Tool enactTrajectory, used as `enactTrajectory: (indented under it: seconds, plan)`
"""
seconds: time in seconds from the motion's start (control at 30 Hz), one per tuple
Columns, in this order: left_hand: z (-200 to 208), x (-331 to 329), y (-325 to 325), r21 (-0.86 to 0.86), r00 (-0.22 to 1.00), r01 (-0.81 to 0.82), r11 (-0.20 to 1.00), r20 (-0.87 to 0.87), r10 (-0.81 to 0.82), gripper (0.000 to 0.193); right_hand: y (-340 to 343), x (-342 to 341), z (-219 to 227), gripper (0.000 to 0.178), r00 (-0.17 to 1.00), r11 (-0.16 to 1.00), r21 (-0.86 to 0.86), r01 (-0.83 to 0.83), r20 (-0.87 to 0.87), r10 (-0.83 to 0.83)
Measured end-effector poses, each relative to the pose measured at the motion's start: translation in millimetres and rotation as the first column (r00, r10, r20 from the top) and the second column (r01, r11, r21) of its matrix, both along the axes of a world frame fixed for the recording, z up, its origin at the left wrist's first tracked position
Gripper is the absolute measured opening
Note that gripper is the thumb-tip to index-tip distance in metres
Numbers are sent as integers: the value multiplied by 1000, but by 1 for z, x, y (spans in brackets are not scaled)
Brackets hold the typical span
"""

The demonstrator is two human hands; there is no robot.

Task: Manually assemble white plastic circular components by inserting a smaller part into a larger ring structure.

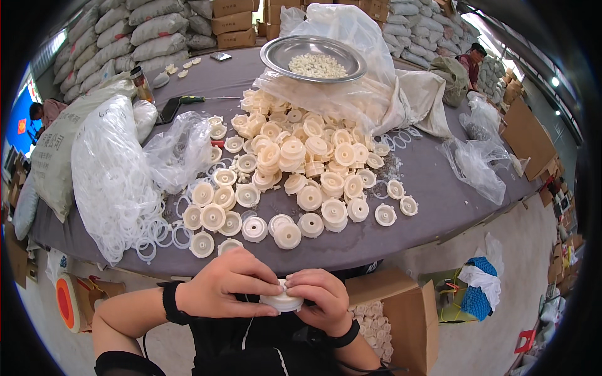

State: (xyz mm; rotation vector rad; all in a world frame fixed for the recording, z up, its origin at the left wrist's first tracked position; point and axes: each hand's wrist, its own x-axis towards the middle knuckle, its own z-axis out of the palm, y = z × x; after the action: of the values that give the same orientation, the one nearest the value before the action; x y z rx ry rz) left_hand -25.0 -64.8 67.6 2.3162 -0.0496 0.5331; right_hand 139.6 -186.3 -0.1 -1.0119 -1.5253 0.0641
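Where our hands meet: at six o'clock, we hold one white round part (282,304), short of the near edge of the worktop (433,182).
Left hand: our left hand (235,285) pinches that part between thumb and fingers, from its nine o'clock side.
Right hand: our right hand (321,297) grips it from three o'clock, fingers bent against its top.
Open carton: at five o'clock, a cardboard box (406,319) holds many pale parts (374,326).
Cream heap: we see round cream parts (291,150) piled mid-worktop, some loose along the near side.
Rings: at nine o'clock, a clear bag (106,169) spills translucent rings (147,241) toward eight.
Screwdriver: at ten o'clock, a green-and-black-handled screwdriver (191,99) lies beyond the heap.
Metal bowl: at twelve o'clock, a shiny bowl (273,55) carries small cream pieces (318,65).
Backdrop: stacked sacks (153,31) rise toward eleven o'clock; another person (470,66) is at two.
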Motion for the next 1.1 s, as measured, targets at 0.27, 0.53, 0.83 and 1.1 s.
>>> enactTrajectory:
  seconds: [0.27, 0.53, 0.83, 1.1]
  plan:
    - [-19, -5, -10, 76, 986, -130, 989, 116, 120, 35, 4, -9, -9, 32, 986, 997, -76, -6, -168, -7]
    - [-45, -4, -4, 352, 911, -369, 860, 319, 260, 31, 15, -24, -30, 27, 968, 946, -243, 213, -79, -239]
    - [-55, -6, -8, 225, 911, -404, 887, 191, 366, 33, 19, -13, -30, 8, 945, 883, -349, 316, 194, -262]
    - [-47, 13, 58, 20, 800, -598, 802, -49, 598, 19, 28, -11, -48, 13, 959, 872, -482, 87, -198, -205]
